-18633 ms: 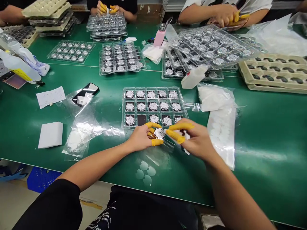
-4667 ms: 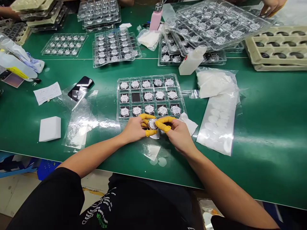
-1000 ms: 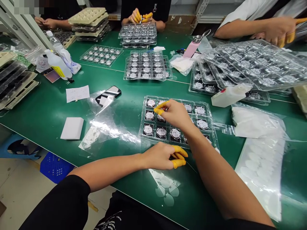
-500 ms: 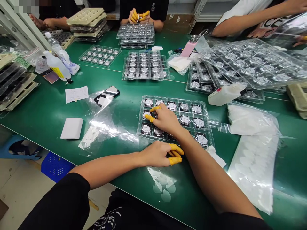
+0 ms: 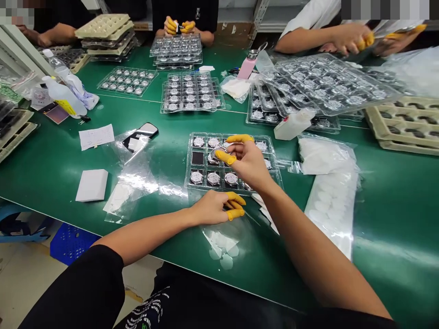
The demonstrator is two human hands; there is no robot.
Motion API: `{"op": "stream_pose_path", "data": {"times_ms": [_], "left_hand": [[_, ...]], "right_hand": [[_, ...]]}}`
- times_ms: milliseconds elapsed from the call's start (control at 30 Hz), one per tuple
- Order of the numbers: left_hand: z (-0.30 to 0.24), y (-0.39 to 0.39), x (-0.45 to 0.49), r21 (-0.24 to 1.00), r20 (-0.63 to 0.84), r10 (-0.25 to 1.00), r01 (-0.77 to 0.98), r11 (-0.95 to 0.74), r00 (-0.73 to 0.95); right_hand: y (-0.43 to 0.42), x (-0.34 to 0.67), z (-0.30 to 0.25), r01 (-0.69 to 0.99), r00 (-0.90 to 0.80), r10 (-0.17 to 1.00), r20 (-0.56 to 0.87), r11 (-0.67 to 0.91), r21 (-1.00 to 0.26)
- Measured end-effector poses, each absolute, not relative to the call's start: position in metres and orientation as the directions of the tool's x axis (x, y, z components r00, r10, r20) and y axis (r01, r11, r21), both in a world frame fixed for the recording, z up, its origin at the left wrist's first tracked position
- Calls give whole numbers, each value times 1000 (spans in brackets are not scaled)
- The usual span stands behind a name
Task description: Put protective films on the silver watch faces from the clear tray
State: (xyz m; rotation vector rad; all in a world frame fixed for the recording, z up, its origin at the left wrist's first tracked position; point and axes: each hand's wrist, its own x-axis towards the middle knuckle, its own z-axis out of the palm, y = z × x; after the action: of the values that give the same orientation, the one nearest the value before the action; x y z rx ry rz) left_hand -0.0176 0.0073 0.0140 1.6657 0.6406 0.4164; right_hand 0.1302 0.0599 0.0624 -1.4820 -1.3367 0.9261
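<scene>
A long green work table point(image 5: 387, 228) is occupied by stacks of clear plastic blister trays point(image 5: 192, 91) filled with round silver watches, and beige moulded pulp trays point(image 5: 401, 123) are stacked at its far right. Two co-workers' hands in yellow finger cots point(image 5: 176, 26) are seen across the table, and another pair point(image 5: 350, 39) is seen at the far right, apart from the person's own. A clear plastic bag of white round pads point(image 5: 331, 196) is laid to the right of the near tray, and a white foam block point(image 5: 92, 185) is placed to its left. A black smartphone point(image 5: 140, 131) is left beyond the foam block, beside a small paper note point(image 5: 96, 137). The near clear blister tray point(image 5: 189, 176) is set directly in front of the person, with watches seated in its compartments. The right hand point(image 5: 248, 162) is held above that tray, and a round silver watch point(image 5: 218, 153) is pinched, tilted, between its nearly closed yellow-capped fingertips point(image 5: 225, 157), over the tray's middle compartments. The left hand point(image 5: 212, 208) is rested on the table just below the tray, its yellow-capped fingers point(image 5: 235, 212) loosely curled, with nothing seen held in them. Small clear film discs point(image 5: 221, 249) are scattered just beyond those fingers.
</scene>
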Motion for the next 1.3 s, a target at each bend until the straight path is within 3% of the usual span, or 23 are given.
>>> {"op": "stream_pose_path", "data": {"times_ms": [133, 300, 500, 600, 667, 767, 833, 1067, 1300], "left_hand": [[14, 8, -19, 990, -87, 678, 136, -19, 730], [15, 9, -20, 990, -113, 688, 141, 16, 717], [14, 9, -21, 988, -152, 688, 110, 104, 709], [15, 10, -21, 988, -151, 656, 106, 108, 739], [17, 10, -21, 989, -151, 675, 110, 103, 722], [20, 12, -20, 980, -198, 726, 123, 155, 659], [22, 13, -18, 972, -231, 741, 126, 196, 631], [24, 11, -17, 969, -235, 737, 95, 227, 634], [23, 10, -18, 975, -221, 735, 118, 191, 641]], "right_hand": [[-8, 155, 73, 34, 105, 973, -208, -212, -977], [-49, 164, 56, -46, 46, 883, -467, -465, -884], [-47, 162, 45, -94, 59, 927, -371, -365, -926], [-49, 173, 48, 25, -10, 933, -359, -358, -933], [-54, 189, 52, 226, 64, 960, -274, -281, -933], [-64, 217, 53, 610, 253, 964, 84, -91, -787], [-71, 228, 48, 747, 237, 944, 229, -26, -664], [-73, 202, 21, 941, 141, 976, 167, -79, -330], [-73, 203, 25, 968, 157, 986, 60, -141, -209]]}}
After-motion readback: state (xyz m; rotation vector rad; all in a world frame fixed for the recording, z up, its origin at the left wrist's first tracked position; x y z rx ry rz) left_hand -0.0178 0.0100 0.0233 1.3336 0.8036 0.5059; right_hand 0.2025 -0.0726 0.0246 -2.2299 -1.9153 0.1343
